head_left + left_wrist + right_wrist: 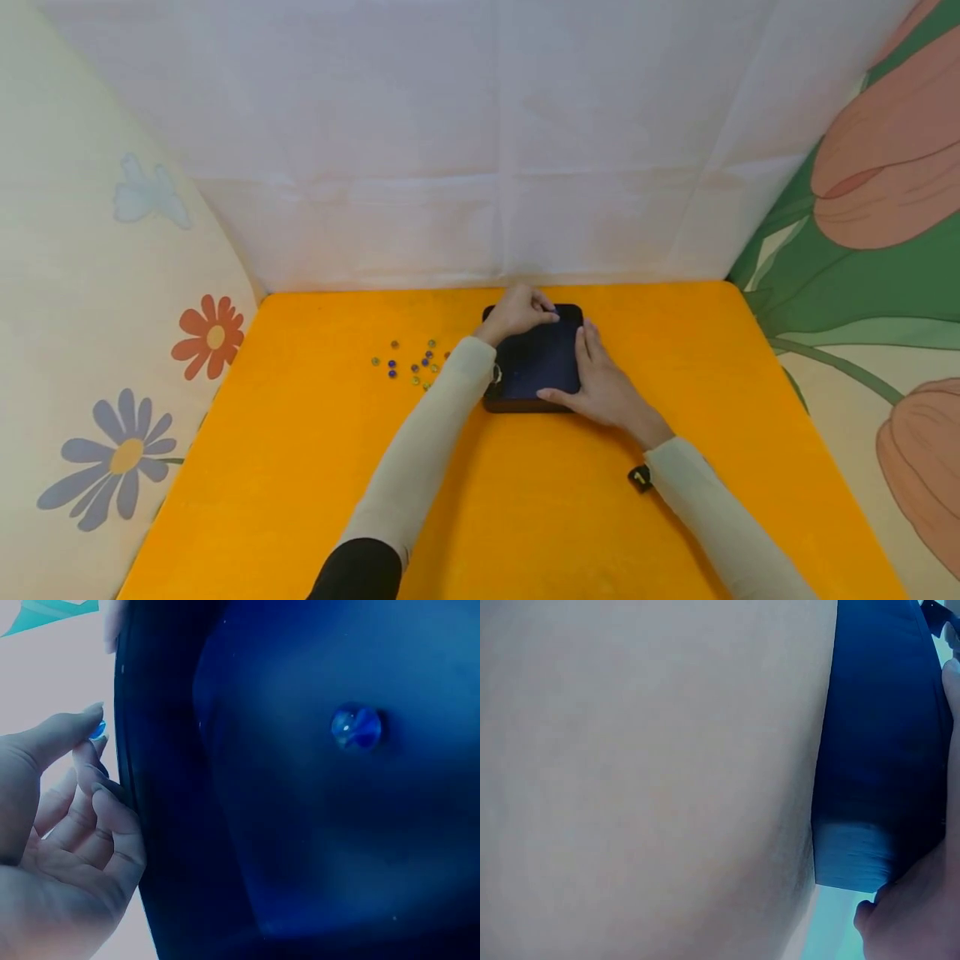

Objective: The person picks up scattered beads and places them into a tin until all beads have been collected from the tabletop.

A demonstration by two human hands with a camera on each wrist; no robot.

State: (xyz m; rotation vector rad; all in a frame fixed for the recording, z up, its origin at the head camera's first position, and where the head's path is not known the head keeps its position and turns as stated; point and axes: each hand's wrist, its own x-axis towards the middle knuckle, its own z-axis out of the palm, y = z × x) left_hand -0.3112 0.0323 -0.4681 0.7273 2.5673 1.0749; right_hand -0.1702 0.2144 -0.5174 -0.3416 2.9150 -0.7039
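A shallow black tray (532, 358) with a raised rim stands near the back of the orange table. My left hand (519, 312) is over the tray's far part, pinching a small blue marble (97, 730) between thumb and forefinger; the other fingers are curled. Inside the tray lies a clear marble with blue swirls (357, 727), apart from my left hand. My right hand (603, 387) holds the tray at its near right corner, fingers along the right side and thumb over the near edge. The right wrist view shows the tray's dark side wall (881, 750) beside that hand.
Several loose marbles (392, 374), blue, yellowish and amber, lie scattered on the orange table (555, 508) left of the tray, some close to the left sleeve (435, 442). A white cloth wall (495, 142) rises behind the table, with flower-printed cloths at both sides.
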